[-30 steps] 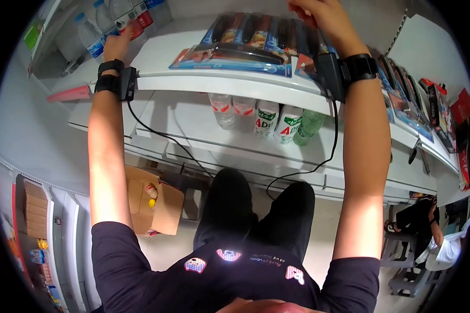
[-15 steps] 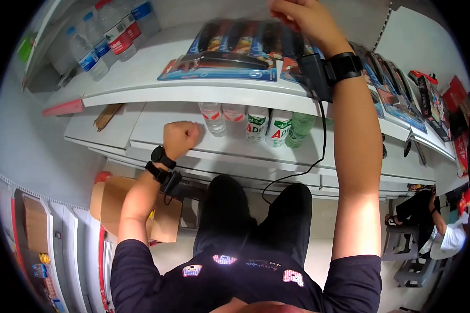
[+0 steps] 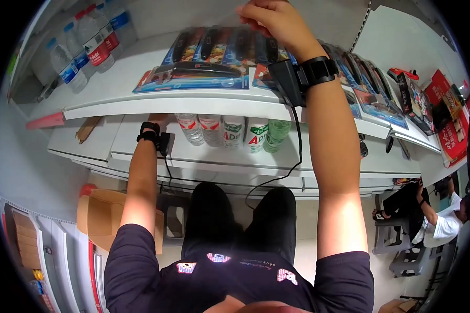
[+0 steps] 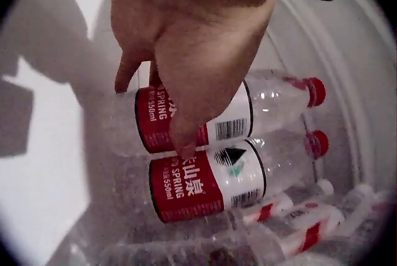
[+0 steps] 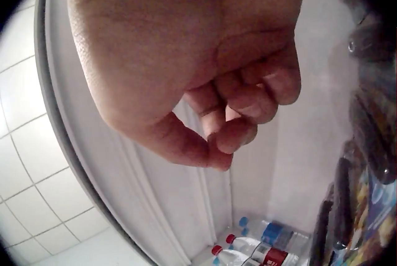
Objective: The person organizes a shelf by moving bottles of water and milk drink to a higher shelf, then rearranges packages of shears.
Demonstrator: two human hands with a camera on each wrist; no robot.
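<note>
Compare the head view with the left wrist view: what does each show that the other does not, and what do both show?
Only the head view shows the right hand raised above the blister packs on the upper shelf. Only the left wrist view shows the left hand with its fingers on a red-labelled bottle. Both show the lower-shelf bottles.

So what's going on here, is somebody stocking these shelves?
A person stands at white store shelves. Their left hand is under the top shelf, reaching into a row of water bottles, fingers on a red-label bottle with another one beside it. Their right hand is raised over the packaged goods on the top shelf, fingers curled and holding nothing.
</note>
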